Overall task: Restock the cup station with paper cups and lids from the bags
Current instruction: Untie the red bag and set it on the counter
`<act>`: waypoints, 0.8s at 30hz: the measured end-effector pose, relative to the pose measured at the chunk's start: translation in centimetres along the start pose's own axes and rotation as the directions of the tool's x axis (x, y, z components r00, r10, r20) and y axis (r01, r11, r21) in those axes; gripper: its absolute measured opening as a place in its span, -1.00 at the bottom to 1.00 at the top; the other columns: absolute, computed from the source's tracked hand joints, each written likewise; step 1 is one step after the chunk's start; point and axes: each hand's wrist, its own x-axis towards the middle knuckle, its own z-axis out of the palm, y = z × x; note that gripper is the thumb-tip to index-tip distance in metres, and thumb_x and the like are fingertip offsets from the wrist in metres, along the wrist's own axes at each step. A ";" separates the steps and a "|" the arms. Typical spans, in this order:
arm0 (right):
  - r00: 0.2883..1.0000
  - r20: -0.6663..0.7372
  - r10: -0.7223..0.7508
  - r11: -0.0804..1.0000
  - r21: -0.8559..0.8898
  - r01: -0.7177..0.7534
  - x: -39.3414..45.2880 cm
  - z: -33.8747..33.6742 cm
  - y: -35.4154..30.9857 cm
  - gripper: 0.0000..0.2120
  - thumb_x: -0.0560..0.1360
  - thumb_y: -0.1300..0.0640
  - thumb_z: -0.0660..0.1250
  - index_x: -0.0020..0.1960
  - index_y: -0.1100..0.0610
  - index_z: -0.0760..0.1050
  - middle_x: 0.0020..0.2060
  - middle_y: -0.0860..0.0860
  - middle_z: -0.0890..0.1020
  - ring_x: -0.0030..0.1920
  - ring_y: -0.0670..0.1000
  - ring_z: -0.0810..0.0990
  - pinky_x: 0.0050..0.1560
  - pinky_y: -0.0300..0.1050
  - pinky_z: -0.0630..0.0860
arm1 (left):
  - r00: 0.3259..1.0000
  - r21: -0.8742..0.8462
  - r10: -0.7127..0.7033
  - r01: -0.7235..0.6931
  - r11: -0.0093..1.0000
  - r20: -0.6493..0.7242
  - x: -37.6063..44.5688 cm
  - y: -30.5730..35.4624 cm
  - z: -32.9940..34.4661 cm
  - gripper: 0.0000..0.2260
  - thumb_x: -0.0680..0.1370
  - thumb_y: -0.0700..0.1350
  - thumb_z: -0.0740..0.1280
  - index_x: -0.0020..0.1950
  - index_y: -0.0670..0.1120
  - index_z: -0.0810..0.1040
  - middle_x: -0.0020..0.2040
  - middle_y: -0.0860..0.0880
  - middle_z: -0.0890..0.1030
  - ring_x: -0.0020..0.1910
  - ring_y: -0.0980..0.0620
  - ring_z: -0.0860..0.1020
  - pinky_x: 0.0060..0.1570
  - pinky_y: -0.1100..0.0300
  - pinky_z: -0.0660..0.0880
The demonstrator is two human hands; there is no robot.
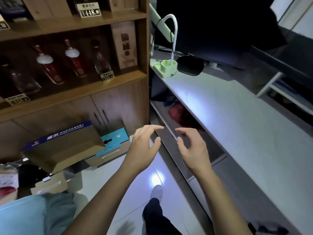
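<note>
We have the long pale grey counter stretching away to the right of our right hand, and the brown wooden shelving unit with bottles up to the left of our left hand. Both hands hover spread and loosely curled, holding nothing, just above the dim lower shelf under the counter. We see no cups, lids or bags; the red shape beyond our fingertips may be a bag, too dark to tell. Reaching blind into that shadow, we judge, risks grabbing the wrong thing or knocking the counter edge
</note>
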 end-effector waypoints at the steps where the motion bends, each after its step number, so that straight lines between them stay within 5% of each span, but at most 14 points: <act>1: 1.000 0.010 -0.004 1.000 0.004 0.003 0.9 0.7 0.1 -0.72 0.58 0.13 0.29 0.26 -0.03 0.58 0.16 -0.19 0.60 0.20 -0.15 0.56 0.29 0.13 0.51 | 1.000 0.007 -0.009 0.009 1.000 0.001 0.7 -0.6 -0.2 -0.71 0.66 -0.08 0.24 0.35 0.19 0.49 0.18 0.36 0.42 0.28 0.29 0.34 0.15 0.50 0.20; 8: 0.995 0.079 0.058 0.995 0.073 -0.064 7.7 5.6 1.0 -0.72 0.60 0.23 0.33 0.26 0.01 0.58 0.15 -0.14 0.60 0.19 -0.12 0.56 0.30 0.03 0.51 | 0.992 0.053 -0.123 0.121 0.991 0.032 6.5 -4.6 -1.4 -0.70 0.65 -0.09 0.24 0.34 0.21 0.47 0.27 0.26 0.47 0.33 0.22 0.35 0.32 0.15 0.36; 24: 0.978 0.104 0.183 0.980 0.053 -0.189 18.4 11.5 5.5 -0.72 0.59 0.19 0.33 0.24 -0.05 0.59 0.15 -0.20 0.59 0.19 -0.12 0.55 0.29 0.05 0.50 | 0.985 0.082 -0.116 0.106 0.991 0.125 19.0 -10.2 -1.6 -0.72 0.66 -0.11 0.26 0.33 0.17 0.49 0.23 0.27 0.49 0.29 0.21 0.35 0.26 0.22 0.29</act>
